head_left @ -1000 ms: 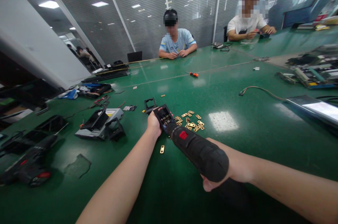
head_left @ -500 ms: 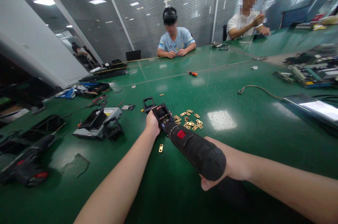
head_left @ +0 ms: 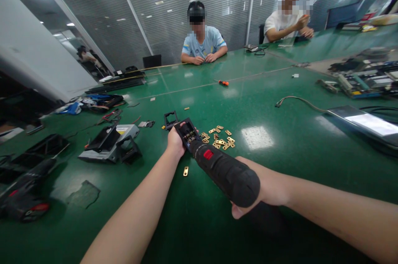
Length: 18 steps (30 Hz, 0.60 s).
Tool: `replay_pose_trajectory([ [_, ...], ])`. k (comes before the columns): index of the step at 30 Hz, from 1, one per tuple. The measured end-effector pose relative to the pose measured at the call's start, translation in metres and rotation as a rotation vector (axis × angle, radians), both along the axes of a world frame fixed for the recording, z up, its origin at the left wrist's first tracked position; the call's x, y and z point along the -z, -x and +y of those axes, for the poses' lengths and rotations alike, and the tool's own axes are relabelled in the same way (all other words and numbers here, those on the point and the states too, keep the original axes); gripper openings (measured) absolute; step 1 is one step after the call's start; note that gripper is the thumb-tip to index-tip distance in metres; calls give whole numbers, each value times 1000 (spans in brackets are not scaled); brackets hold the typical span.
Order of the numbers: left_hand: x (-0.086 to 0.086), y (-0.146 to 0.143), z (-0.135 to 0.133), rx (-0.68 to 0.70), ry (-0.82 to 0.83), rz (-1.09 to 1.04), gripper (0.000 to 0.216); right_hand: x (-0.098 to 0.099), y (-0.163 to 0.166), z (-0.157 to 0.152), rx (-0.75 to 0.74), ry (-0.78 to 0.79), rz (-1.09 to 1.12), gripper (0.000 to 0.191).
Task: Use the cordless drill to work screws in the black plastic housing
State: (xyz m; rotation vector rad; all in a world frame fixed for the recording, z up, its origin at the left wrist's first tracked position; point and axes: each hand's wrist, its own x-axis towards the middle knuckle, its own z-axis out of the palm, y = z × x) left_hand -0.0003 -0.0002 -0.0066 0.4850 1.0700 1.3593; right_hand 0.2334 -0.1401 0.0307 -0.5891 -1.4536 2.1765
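Observation:
My left hand (head_left: 176, 143) grips a black rectangular housing (head_left: 187, 129) by its left side. Small brass-coloured parts show inside it. A black cordless drill (head_left: 225, 172) with a red switch on top is in my right hand (head_left: 245, 210), whose fingers wrap round the handle and are mostly hidden. The drill's front end points into the near end of the housing, and its tip is out of sight. Several brass plates (head_left: 220, 142) with holes lie just right of the housing. A single brass plate (head_left: 185, 171) lies nearer to me, below my left hand.
Behind the housing stands a black frame (head_left: 170, 119). To the left are a grey metal box (head_left: 105, 147) with black parts and a second drill (head_left: 26, 201). An orange screwdriver (head_left: 223, 83) lies farther back. A screen device (head_left: 367, 121) is on the right. Two people sit across the table.
The whole view has shifted slightly, so things appear a little farther left and up. Both hands keep their hold on the housing and the drill, with little visible change between them.

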Motion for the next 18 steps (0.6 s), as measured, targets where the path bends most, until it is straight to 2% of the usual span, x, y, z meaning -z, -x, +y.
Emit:
replay_pose_trajectory([
  [9,1,0,0,5,-14,4,27,0,0,0,-19,-24,-35,33],
  [13,0,-1,0,-1,2,-20,26,-1,-1,2,14,-148,-84,39],
  [18,-2,-2,-2,23,-9,24,23,-19,-7,-1,61,-277,-221,40],
])
